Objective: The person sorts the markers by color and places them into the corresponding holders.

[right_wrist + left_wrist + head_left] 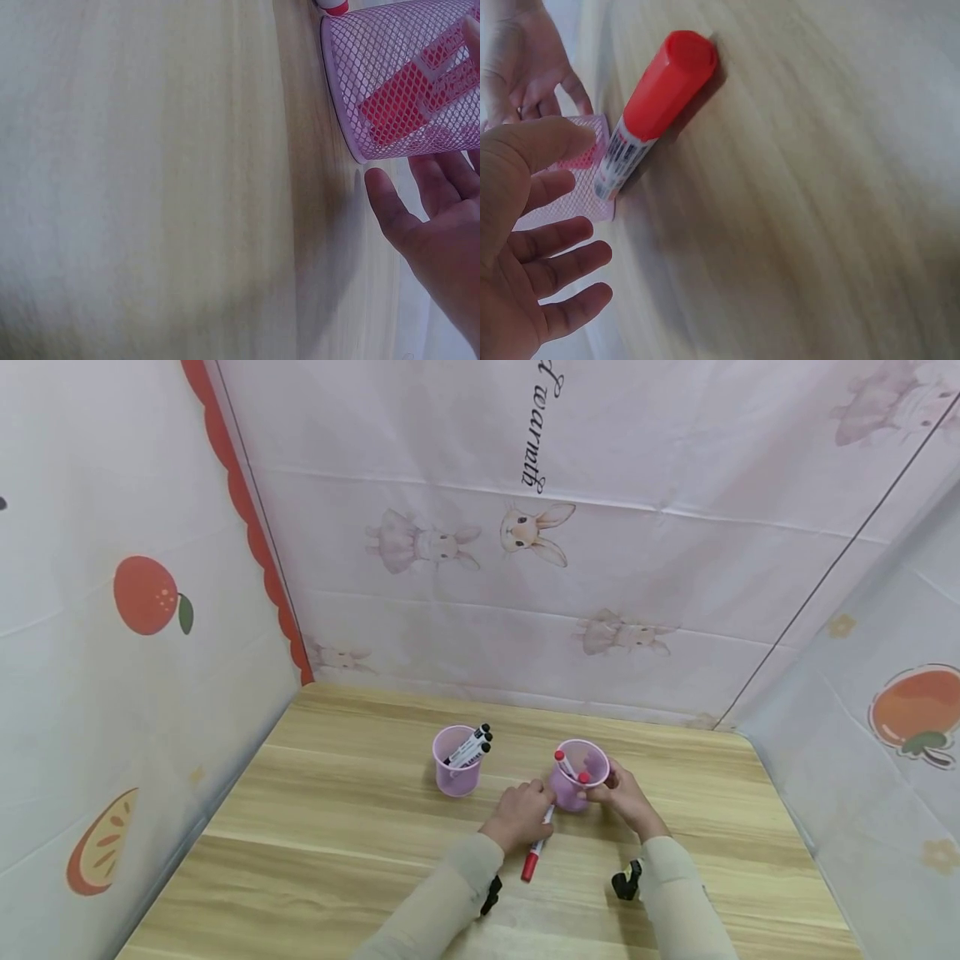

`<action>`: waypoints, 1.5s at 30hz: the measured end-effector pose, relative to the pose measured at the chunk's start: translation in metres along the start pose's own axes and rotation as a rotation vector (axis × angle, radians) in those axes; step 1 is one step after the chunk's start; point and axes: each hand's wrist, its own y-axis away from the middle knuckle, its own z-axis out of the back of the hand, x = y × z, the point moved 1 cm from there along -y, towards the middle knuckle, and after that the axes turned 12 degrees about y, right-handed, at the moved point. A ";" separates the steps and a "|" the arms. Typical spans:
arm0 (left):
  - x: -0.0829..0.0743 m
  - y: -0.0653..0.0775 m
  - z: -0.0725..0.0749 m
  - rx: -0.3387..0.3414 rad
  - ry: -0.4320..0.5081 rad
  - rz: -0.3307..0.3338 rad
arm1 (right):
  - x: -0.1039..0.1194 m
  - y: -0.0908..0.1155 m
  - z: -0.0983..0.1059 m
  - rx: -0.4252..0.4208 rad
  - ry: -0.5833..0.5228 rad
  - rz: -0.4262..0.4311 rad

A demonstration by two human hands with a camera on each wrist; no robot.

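A red-capped marker [530, 865] lies on the table at the foot of a pink mesh cup [568, 795]. Red-tipped markers [395, 105] stand inside that cup, seen through its mesh in the right wrist view. Over the loose marker's far end is my left hand [521, 814], beside the cup; the left wrist view shows its fingers [562, 274] spread and loosely bent, with no marker between them. At the cup's right side my right hand [626, 797] has thumb and fingers apart around the wall. Whether it touches the mesh I cannot tell.
Left of the hands stands a second pink cup [457, 783] with several black-capped markers [472, 748] leaning in it. The wooden table [322, 827] meets printed cloth walls [465, 635] at the back and sides.
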 end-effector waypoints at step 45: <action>-0.010 -0.004 -0.010 -0.002 0.108 -0.047 | 0.015 0.007 0.002 0.014 -0.012 -0.018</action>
